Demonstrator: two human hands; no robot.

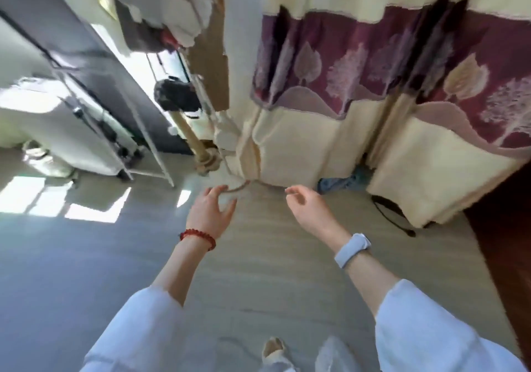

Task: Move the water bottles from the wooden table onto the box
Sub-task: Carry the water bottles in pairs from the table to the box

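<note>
Left hand (pixel 211 213) grip apart, empty; right hand (pixel 309 209) grip loosely curled, empty, over floor (pixel 258 271).

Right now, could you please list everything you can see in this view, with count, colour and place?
curtain: one, cream with a maroon leaf-print band, hanging at upper right down to the floor
floor: one, pale grey-beige, lower half of the view, with sunlit patches at left
metal rack: one, light-coloured frame, standing at left
wooden pole: one, tan, leaning at centre left of the curtain
black cable: one, on the floor by the curtain's foot at right
blue cloth: one, on the floor at the curtain's hem
water bottles, box: none in view
bracelet: one, red beads, on the left wrist
watch: one, pale band, on the right wrist
left hand: open, holding nothing
right hand: loosely curled, holding nothing
</note>
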